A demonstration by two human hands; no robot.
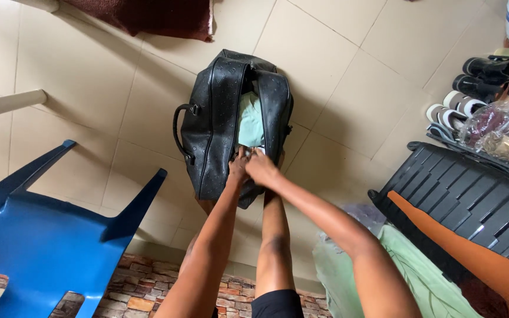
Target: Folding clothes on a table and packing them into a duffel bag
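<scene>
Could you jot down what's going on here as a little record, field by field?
Left hand: left hand at the near end of the black bag's opening
Right hand: right hand beside it, same spot
Inside bag: pale green cloth
Bag rests on: tiled floor
Left of bag: blue plastic chair
Right side: shoes, black crate

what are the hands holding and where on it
Both the left hand and right hand meet at the near end of the black bag's opening; the actual grip cannot be told.

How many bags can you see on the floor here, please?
1: a black bag on the tiled floor, open, both hands at its near end. Others may lie out of view.
</scene>
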